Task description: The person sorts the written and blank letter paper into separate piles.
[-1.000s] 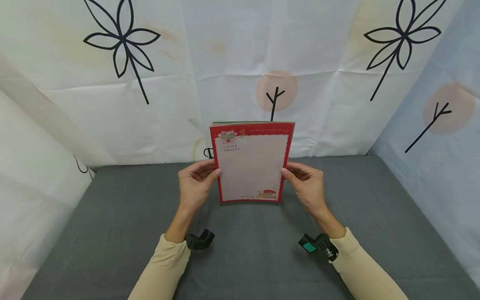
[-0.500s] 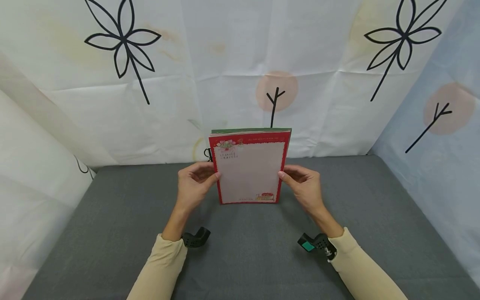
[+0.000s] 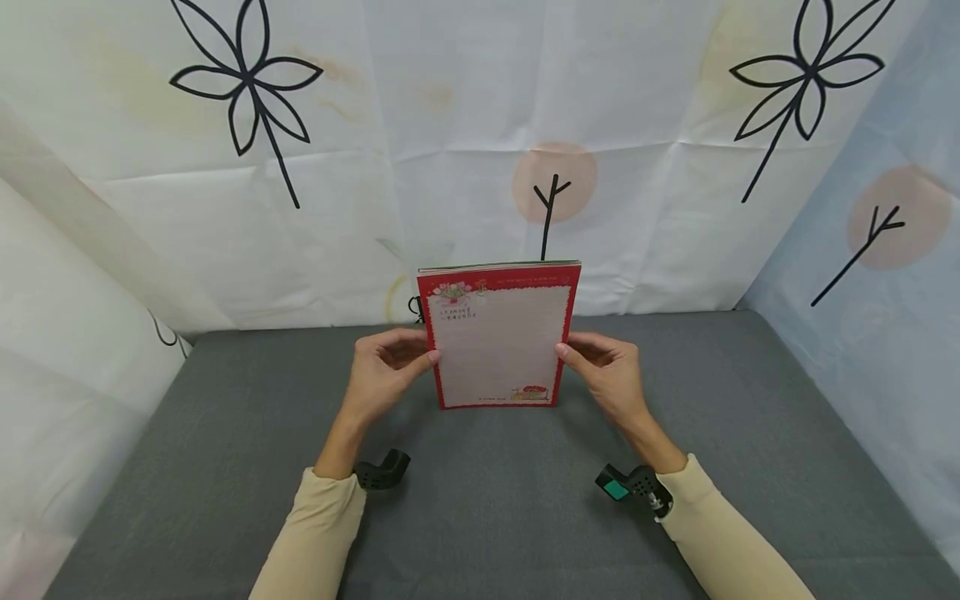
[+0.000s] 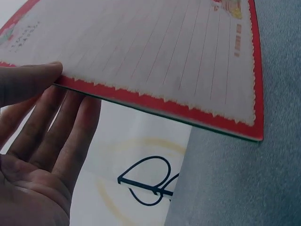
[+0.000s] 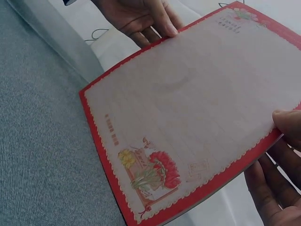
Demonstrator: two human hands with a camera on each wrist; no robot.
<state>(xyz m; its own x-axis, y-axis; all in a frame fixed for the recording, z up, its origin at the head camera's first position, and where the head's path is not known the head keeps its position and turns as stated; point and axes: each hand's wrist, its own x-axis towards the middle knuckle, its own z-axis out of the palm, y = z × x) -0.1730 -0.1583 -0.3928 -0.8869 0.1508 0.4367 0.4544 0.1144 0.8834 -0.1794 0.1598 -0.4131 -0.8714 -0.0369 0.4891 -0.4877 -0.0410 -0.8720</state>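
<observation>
A stack of red-bordered lined paper (image 3: 498, 342) stands upright with its bottom edge on the grey table (image 3: 225, 433), with a flower print at the top corner and a red picture at the bottom. My left hand (image 3: 386, 371) pinches its left edge, thumb in front and fingers behind (image 4: 56, 136). On the other side, my right hand (image 3: 603, 375) pinches the right edge the same way, thumb tip (image 5: 289, 123) on the front sheet. The left wrist view shows the stack's (image 4: 155, 56) green back edge, and the right wrist view shows its lower corner (image 5: 188, 127).
A white cloth with black leaf prints (image 3: 243, 92) hangs behind the table, and a pale blue cloth (image 3: 870, 275) closes the right side. A black cable (image 3: 161, 333) hangs at the back left. A black loop (image 3: 414, 307) sits behind the stack.
The stack has dropped and its top has tilted further away from me, so it looks shorter now. Both hands have kept their hold on its side edges.
</observation>
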